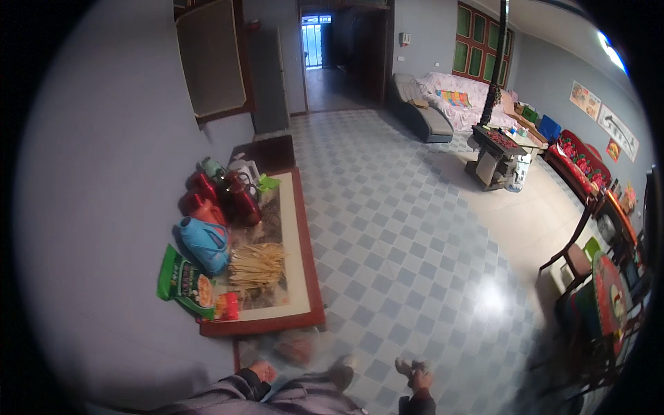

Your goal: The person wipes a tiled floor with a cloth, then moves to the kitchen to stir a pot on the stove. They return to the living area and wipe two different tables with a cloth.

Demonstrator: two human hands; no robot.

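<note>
My left hand [263,371] is low in the picture, near the wall and just below the table's near edge, its fingers curled and no object visible in it. Out to the right, over the tiled floor, is my right hand [423,378]. Small dark shapes by its fingers overlap my shoe, and I cannot tell whether it holds something. Both hands are apart from the wooden table [316,311]. On that table lie a bundle of thin pale sticks or stalks [257,265], a blue plastic jug [205,244], a green food bag [189,282] and a red packet [228,306].
Red thermos flasks [245,205] stand along the wall side of the table. Ahead are a doorway [340,62] and a grey lounge chair [423,111]. A stove [495,155] with a tall pipe stands further right. A chair [578,259] and a round table [607,295] are at the right.
</note>
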